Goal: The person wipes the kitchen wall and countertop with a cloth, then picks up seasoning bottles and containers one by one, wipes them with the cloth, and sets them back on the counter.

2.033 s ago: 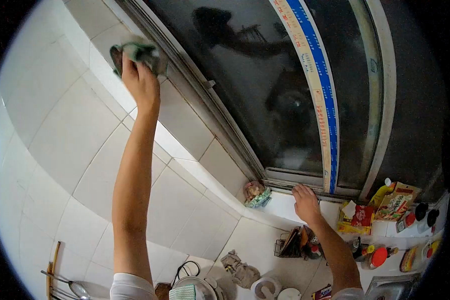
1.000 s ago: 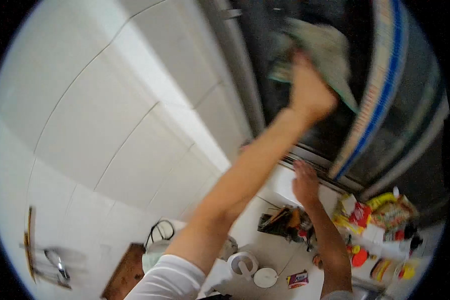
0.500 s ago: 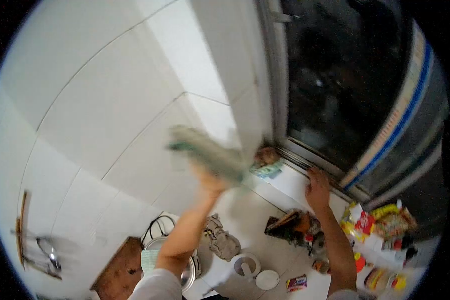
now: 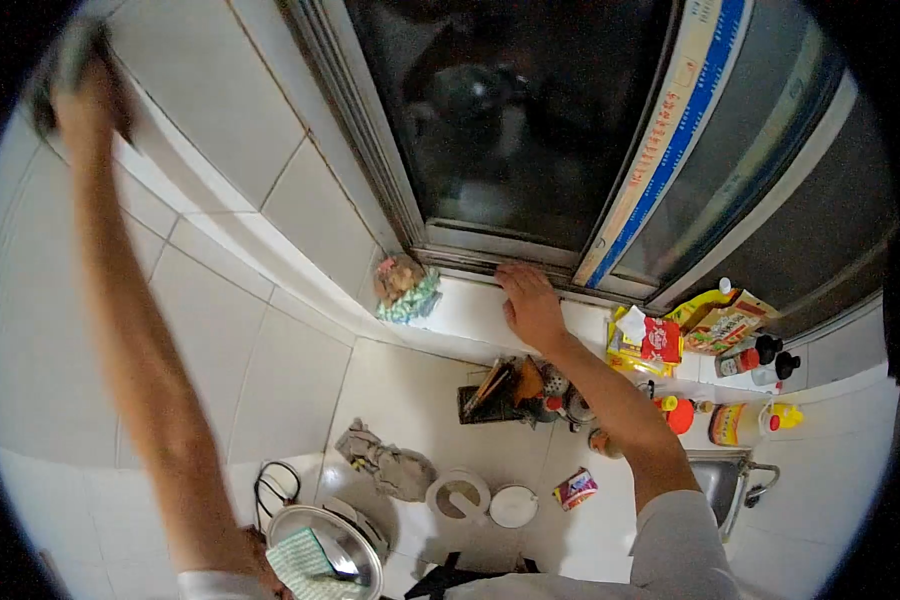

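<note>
High at the upper left, my left hand (image 4: 85, 105) is closed round a dark greenish cloth (image 4: 82, 50), pressed near the tiled wall (image 4: 205, 80) at its corner edge; both are blurred. My right hand (image 4: 532, 305) rests with fingers spread on the window track above the white sill (image 4: 465, 310), holding nothing. Left of it on the sill lies a bag of reddish and green items (image 4: 405, 290). The dark window (image 4: 510, 130) with a blue and cream strip (image 4: 670, 130) stands above this hand.
Food packets (image 4: 660, 340) and bottles (image 4: 735, 362) stand at the right by a sink (image 4: 715, 485). Below are a wire rack (image 4: 490, 400), a grey rag (image 4: 395, 470), a white lidded container (image 4: 458, 495), a small packet (image 4: 575, 489) and a metal pot (image 4: 355, 560) with a striped cloth (image 4: 305, 560).
My left hand has swung from the middle up to the far upper left with the cloth. The view has shifted, while my right hand stays on the window track.
</note>
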The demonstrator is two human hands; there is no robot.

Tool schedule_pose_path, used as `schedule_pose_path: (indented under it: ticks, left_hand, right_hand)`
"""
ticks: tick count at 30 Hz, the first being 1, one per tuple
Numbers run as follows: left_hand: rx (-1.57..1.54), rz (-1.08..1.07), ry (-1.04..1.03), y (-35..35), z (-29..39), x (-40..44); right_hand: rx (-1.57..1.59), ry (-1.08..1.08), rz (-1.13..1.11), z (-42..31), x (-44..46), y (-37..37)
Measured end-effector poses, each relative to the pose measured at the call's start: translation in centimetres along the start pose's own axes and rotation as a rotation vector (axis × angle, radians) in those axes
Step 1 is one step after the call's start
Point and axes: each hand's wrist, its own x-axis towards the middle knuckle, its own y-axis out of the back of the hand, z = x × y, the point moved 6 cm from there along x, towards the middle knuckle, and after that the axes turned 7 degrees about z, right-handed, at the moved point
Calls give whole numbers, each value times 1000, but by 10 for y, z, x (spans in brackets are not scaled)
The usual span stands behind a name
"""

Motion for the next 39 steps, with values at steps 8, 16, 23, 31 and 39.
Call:
schedule_pose_path:
  ticks: [8,16,23,31,39]
  left_hand:
    - [261,207,-176,36,22,48]
    - [-186,-322,106,-110,143,-350]
    - [-667,-583,677,-89,204,-513]
    - [-371,67,-8,-27,102,-159]
    - [548,259,-455,154,-51,113]
  right_hand:
    - [-41,-64,-47,12,-3,-22]
    - [-43,14,10,2,-1,-15]
    - [-25,-39,-79,1,0,-18]
    - [45,-56,-16,7,-2,-18]
    - [-90,60,15,9,-10,-20]
